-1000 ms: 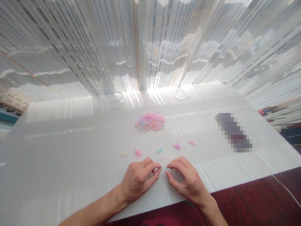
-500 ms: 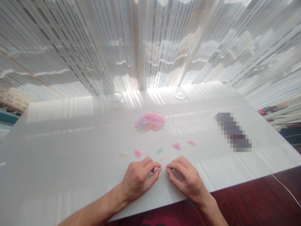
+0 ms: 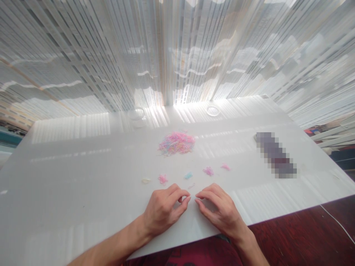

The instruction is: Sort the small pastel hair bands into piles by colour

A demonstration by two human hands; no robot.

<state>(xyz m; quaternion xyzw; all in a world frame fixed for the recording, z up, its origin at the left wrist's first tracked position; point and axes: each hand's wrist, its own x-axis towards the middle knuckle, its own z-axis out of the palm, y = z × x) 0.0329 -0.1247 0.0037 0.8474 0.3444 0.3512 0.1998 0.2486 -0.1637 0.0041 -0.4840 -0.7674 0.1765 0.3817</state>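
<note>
head view: left hand (image 3: 166, 207), right hand (image 3: 219, 207), each with thumb and forefinger near together; grip, shut or holding, cannot tell. pale loop (image 3: 191, 186) just beyond; teal bunch (image 3: 188, 175), then multicoloured pile (image 3: 177, 143) behind. pixelated object (image 3: 276, 155), right, unidentifiable. clear round items (image 3: 213, 111), far edge, glare-washed.

1. Left of the left hand (image 3: 166, 207), the tabletop (image 3: 72, 195) gives open passage.
2. A narrow gap separates it from the right hand (image 3: 219, 207).
3. Beyond both hands, small clusters (image 3: 188, 176) obstruct, a larger pile (image 3: 177, 143) behind.
4. Farther right of the right hand, a pixelated object (image 3: 276, 155) blocks.
</note>
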